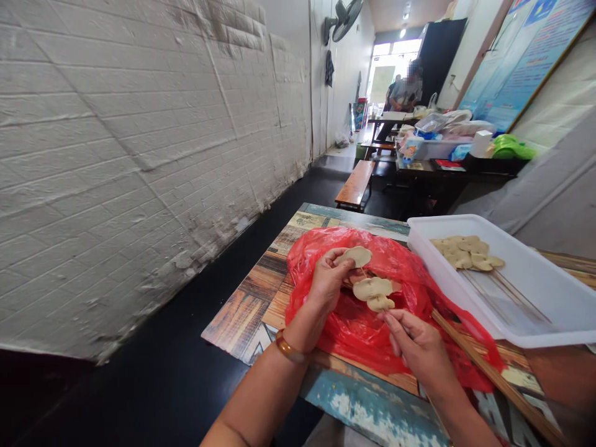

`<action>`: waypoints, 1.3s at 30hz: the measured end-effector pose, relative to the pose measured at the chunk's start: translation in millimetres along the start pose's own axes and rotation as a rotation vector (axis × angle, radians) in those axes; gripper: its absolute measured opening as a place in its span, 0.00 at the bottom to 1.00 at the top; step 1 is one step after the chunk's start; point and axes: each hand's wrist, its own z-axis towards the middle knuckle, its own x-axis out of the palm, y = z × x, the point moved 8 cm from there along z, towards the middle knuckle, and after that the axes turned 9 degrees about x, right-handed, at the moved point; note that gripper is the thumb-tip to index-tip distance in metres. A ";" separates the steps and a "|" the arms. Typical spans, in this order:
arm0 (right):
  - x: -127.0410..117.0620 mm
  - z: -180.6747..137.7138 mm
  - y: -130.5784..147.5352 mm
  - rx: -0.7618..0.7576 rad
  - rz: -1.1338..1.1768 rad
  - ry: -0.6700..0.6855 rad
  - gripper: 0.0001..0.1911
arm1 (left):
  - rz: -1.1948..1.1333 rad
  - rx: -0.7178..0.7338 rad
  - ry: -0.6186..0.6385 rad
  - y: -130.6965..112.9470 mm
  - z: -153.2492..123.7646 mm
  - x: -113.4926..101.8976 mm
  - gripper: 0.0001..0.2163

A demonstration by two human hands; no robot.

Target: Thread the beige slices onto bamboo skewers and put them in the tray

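My left hand [328,276] pinches a thin, round beige slice [358,256] of what looks like dough or bean curd. Just below it, more beige slices [372,287] are threaded on a thin bamboo skewer [364,271], whose tip shows near the pinched slice. My right hand [416,338] is closed on the skewer's lower part, mostly hidden by the fingers. Both hands are above a crumpled red plastic bag [344,335] spread on the table. To the right, a white plastic tub [552,273] holds a pile of skewered slices [468,251].
A bundle of bamboo sticks [496,372] lies beside the bag on the wood-patterned table [251,301]. Ahead stand a wooden bench [356,183] and a cluttered dark table [433,167]. A white wall [153,155] runs along the left. A person [406,93] is farther back.
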 end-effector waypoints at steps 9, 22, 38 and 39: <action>0.7 8.0 -12.9 0.017 -0.002 -0.006 0.20 | 0.160 0.098 0.035 -6.9 -0.9 2.7 0.12; -1.9 7.0 -3.4 -0.034 -0.060 -0.032 0.21 | 0.244 0.170 0.082 -8.0 -2.8 8.6 0.14; -3.0 9.3 -7.1 -0.075 -0.122 -0.028 0.18 | -0.043 -0.092 0.104 9.3 -5.0 8.7 0.23; -2.7 9.5 -7.7 -0.075 -0.126 -0.024 0.18 | -0.049 -0.100 0.088 9.5 -4.7 7.6 0.23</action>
